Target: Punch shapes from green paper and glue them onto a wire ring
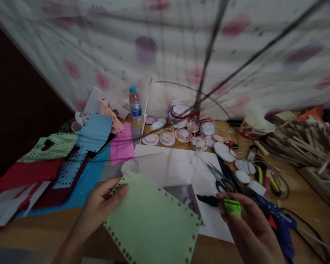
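Sheet point(154, 222), one, in left hand point(102, 202)

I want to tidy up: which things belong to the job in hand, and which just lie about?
In use, judging by the hands:
light-green dotted sheet, left hand
green-and-black tool, right hand

Apparently just lying about:
water bottle
scissors
blue glue gun
wooden sticks

Wooden table point(309, 203), white paper point(165, 165), blue glue gun point(281, 217), water bottle point(135, 105), red-and-white bowl point(255, 130)
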Tool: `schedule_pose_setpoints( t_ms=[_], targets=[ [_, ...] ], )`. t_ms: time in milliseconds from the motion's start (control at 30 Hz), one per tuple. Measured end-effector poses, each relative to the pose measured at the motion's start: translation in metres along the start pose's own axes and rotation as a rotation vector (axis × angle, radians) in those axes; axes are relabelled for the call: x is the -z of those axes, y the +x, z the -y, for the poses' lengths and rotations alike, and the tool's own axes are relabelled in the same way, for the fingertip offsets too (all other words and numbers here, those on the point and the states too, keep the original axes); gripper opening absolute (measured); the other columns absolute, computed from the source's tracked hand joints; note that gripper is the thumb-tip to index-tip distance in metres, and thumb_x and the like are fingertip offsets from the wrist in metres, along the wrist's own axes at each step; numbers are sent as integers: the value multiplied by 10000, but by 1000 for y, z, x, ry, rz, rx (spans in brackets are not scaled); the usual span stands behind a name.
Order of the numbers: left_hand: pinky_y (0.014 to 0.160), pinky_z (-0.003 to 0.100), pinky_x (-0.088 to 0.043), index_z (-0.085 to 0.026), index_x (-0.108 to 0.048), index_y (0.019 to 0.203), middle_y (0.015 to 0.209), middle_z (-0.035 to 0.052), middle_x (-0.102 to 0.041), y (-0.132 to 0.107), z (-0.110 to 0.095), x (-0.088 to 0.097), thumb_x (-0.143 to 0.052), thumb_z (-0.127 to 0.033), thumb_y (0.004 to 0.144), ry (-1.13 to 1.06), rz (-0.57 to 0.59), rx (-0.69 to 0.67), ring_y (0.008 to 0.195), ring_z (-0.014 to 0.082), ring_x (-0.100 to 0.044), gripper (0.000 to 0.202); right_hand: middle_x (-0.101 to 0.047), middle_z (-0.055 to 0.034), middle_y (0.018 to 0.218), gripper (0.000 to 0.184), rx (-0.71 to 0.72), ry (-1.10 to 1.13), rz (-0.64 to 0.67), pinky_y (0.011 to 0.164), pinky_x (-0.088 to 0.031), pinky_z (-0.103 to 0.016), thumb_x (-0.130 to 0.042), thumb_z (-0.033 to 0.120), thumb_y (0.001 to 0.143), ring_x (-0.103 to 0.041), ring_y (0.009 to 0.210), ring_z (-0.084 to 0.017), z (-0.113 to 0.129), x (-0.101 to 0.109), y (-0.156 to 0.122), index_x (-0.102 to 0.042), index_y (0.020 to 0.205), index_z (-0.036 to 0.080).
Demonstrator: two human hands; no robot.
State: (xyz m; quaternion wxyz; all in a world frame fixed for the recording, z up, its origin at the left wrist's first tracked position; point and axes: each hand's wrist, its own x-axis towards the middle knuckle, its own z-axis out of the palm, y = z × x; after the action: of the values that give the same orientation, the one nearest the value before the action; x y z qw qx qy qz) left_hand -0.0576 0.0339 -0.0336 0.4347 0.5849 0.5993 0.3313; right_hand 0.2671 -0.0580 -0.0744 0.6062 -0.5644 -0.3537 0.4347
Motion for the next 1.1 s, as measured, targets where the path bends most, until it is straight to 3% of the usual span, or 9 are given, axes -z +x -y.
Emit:
schedule_pose_setpoints(
  t_ms=[100, 167, 333, 467, 600, 733, 867, 967, 1100],
  targets=[
    [616, 220, -495, -207, -701, 852, 804, 8, -705, 5, -2, 2, -652, -424, 771, 119, 110, -50, 736, 195, -632, 237, -644, -47, 1011, 238, 112, -95, 169, 714, -516, -215, -659, 327, 807, -604, 867, -172, 9, -16, 7, -604, 1036, 289],
    [650, 217, -493, -215, -693, 842, 822, 3, -704, 6, -3, 0, -629, -399, 794, 179, 165, -95, 771, 192, -634, 201, -649, -51, 1014, 240, 108, -129, 283, 698, -521, -233, -663, 314, 803, -608, 879, -188, 15, -29, 11, -611, 1035, 289],
    [692, 200, -474, -225, -677, 869, 850, -4, -696, 5, -15, -10, -503, -349, 883, 280, 245, -194, 818, 171, -626, 214, -617, -67, 1073, 249, -101, -181, 506, 658, -522, -290, -605, 261, 814, -594, 832, -194, 25, -58, 18, -590, 1062, 242],
    [692, 228, -478, -221, -704, 877, 889, 28, -712, -1, -16, -18, -529, -366, 857, 292, 297, -123, 846, 206, -633, 228, -590, -32, 976, 205, -152, -200, 656, 725, -481, -281, -535, 121, 764, -546, 853, -173, 17, -71, 26, -565, 948, 205],
    [750, 262, -472, -234, -720, 915, 951, 45, -717, -8, -10, -25, -577, -376, 819, 237, 292, -51, 897, 235, -629, 223, -550, 4, 902, 141, -218, -73, 691, 668, -428, -232, -512, 126, 784, -497, 761, -130, 12, -78, 29, -520, 897, 209],
    [692, 228, -434, -209, -683, 783, 794, 4, -684, -9, -15, -30, -519, -328, 858, 269, 374, -55, 801, 196, -617, 216, -551, -8, 1024, 258, -388, 77, 775, 731, -452, -254, -580, 207, 804, -535, 851, -139, 19, -81, 30, -517, 1053, 237],
    [609, 212, -383, -182, -647, 702, 676, -23, -620, -6, -24, -32, -495, -299, 870, 304, 432, -65, 696, 165, -585, 254, -539, 29, 860, 323, -504, 152, 742, 678, -486, -270, -680, 305, 766, -558, 758, -131, 23, -84, 28, -520, 1037, 234],
    [584, 211, -358, -175, -631, 673, 648, -28, -593, -8, -29, -32, -483, -308, 879, 308, 447, -53, 667, 155, -565, 286, -557, 23, 823, 320, -440, 78, 696, 685, -495, -282, -715, 268, 730, -563, 754, -139, 26, -84, 24, -552, 999, 209],
    [578, 210, -345, -173, -609, 660, 639, -31, -575, -13, -31, -35, -478, -328, 886, 287, 451, -50, 664, 148, -550, 304, -593, -4, 820, 293, -246, -197, 632, 664, -481, -272, -675, 219, 728, -556, 748, -157, 31, -83, 19, -599, 1010, 195]
  ],
)
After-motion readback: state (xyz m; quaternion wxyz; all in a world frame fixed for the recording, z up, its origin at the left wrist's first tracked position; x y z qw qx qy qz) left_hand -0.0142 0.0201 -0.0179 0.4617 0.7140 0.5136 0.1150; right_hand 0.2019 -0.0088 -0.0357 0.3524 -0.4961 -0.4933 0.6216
